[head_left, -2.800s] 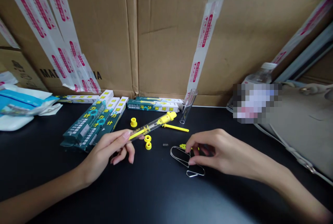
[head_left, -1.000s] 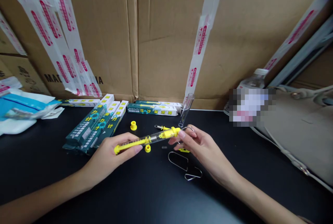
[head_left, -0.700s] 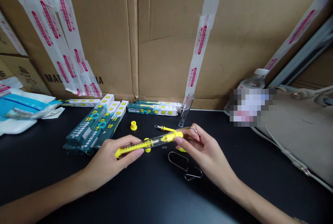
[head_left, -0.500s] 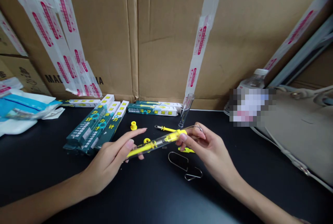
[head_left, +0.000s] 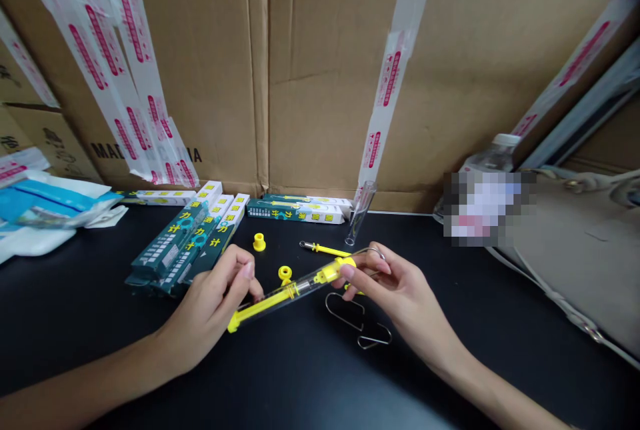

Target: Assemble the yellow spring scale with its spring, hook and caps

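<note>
A tubular spring scale (head_left: 306, 285), clear with yellow parts inside and yellow ends, is held aslant above the table. My right hand (head_left: 387, 287) pinches its upper right end, where a wire hook (head_left: 373, 250) sticks out. Curled fingers of my left hand (head_left: 217, 300) are at the lower left end, by a thin wire there; their exact grip is partly hidden. Below the scale lie two bent wire hooks (head_left: 375, 338). Behind it are a yellow cap (head_left: 259, 242), another yellow piece (head_left: 285, 273) and a yellow rod with a spring (head_left: 325, 249).
Several green-and-white boxes (head_left: 173, 243) lie at the left, with more boxes (head_left: 300, 210) at the back. An empty clear tube (head_left: 360, 217) leans against the cardboard (head_left: 320, 117). A bottle (head_left: 500, 153) and a beige bag (head_left: 575, 243) stand right. Blue-and-white packaging (head_left: 60, 203) lies far left.
The fingers of my left hand have curled in from a stretched pose, baring the scale's yellow lower end. That end has dipped slightly; my right hand keeps its hold.
</note>
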{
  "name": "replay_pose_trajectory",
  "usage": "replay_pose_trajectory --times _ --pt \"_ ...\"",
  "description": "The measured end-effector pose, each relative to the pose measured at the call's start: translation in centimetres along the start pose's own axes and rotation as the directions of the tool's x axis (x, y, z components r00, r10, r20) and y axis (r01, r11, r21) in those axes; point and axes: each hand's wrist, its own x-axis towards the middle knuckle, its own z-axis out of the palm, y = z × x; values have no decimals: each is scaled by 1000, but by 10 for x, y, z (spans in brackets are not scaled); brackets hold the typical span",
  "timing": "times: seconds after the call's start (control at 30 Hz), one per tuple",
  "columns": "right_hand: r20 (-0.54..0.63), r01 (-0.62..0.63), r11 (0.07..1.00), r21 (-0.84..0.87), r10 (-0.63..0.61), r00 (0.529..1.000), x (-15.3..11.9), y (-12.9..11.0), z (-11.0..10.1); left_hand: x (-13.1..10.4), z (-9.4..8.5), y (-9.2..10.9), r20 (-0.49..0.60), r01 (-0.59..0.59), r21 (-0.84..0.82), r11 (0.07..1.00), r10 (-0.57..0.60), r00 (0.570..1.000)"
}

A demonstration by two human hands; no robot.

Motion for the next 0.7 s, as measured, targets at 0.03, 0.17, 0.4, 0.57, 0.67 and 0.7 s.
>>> replay_pose_trajectory --times 0.03,0.17,0.4,0.57,0.67,0.7 --pt "-7 -13 1000 -6 12 1000 0 0 0 0 0 0 13 -4 21 1000 4 1000" --pt "-45 -44 999 -29 42 998 -2 2 1 -3 3 -4 45 -193 248 950 187 981" --pt "-44 -7 998 -56 4 999 -10 6 7 -1 23 6 91 -521 546 656 571 816" --pt "-56 38 997 -66 -42 998 -11 5 5 17 44 18 72 -556 581 594 643 762" --pt "-62 53 995 -88 -59 996 -9 4 3 26 50 20 74 -526 580 622 602 795" --pt "-56 56 994 -95 -62 997 -9 5 3 27 52 21 75 -523 583 623 599 797"
